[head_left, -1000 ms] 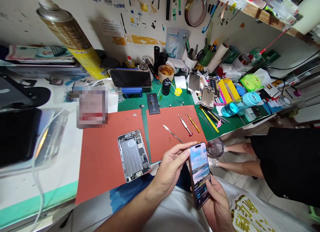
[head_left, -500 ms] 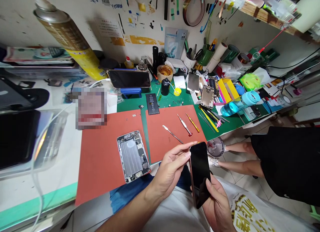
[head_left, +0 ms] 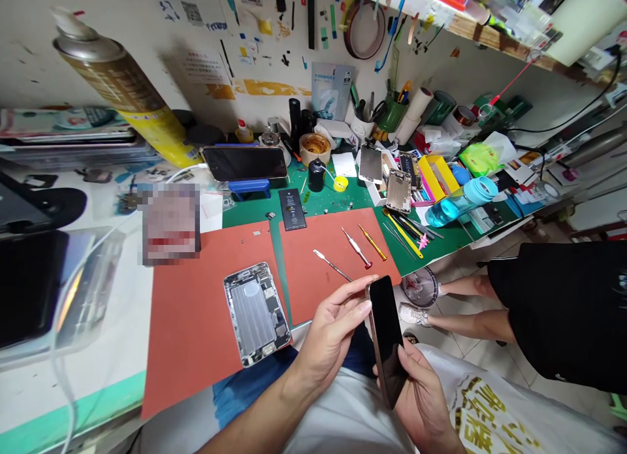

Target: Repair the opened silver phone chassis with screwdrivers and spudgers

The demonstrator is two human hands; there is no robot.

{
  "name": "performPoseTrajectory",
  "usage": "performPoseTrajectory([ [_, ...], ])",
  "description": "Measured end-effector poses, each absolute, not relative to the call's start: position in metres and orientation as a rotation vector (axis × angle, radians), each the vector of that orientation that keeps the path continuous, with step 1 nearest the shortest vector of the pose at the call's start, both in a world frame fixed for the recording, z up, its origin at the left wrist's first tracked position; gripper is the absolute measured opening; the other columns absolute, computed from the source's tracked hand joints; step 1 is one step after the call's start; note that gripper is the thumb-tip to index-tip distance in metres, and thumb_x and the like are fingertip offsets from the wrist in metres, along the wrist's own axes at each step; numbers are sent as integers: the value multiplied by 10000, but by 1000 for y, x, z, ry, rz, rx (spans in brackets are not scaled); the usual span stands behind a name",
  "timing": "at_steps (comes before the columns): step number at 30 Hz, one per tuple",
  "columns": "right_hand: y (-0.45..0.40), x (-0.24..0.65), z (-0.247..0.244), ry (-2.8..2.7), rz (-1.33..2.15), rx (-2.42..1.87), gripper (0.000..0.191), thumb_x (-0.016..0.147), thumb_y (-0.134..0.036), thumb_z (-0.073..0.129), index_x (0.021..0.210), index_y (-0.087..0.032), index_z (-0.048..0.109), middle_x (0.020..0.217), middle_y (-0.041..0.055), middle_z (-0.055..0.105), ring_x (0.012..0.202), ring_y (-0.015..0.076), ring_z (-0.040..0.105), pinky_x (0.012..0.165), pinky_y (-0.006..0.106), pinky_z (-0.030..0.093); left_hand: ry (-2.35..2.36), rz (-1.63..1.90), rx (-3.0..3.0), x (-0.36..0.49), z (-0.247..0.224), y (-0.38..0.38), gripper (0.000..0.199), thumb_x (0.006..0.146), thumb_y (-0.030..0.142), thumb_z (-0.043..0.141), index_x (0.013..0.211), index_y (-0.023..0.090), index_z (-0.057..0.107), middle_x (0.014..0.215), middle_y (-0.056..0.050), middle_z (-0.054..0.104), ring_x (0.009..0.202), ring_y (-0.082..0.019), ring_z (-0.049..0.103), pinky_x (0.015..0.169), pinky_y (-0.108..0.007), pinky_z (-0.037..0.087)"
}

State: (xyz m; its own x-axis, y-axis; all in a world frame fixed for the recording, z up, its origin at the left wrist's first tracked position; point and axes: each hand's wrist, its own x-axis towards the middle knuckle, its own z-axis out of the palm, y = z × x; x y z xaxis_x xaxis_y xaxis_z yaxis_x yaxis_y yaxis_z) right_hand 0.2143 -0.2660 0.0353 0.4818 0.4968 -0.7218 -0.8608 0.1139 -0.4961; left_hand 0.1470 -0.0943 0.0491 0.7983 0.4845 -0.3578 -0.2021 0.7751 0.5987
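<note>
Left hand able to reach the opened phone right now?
Likely yes: the left hand holds the dark phone, but the right hand does too, and nothing visible blocks the opened phone.

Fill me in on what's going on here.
A person holds a phone with both hands: the left hand is at its upper end, and the right hand grips it lower down. Its screen is dark. On the left red mat lies an opened phone, its insides facing up. Two screwdrivers lie on the right red mat, and a battery is at its far edge. Another person stands off to the right.
</note>
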Motion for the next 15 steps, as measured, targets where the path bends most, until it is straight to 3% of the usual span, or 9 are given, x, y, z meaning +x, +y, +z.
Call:
performPoseTrajectory([
  [10,-266,212,31,430,1064,-977,338,715,-268,1018,979,-183,824,874,43,818,702,167,743,671,267,605,560,402,620,146,51,-92,460,832,409,921,1240,222,819,1420,-121,733,1387,-323,616,1178,-394,458],
  [15,-261,211,33,321,1068,-963,340,790,-289,971,1084,-183,838,995,80,838,793,192,761,804,331,629,582,423,601,150,53,-90,371,879,432,881,1167,204,833,1349,-125,765,1296,-292,673,1120,-364,502],
])
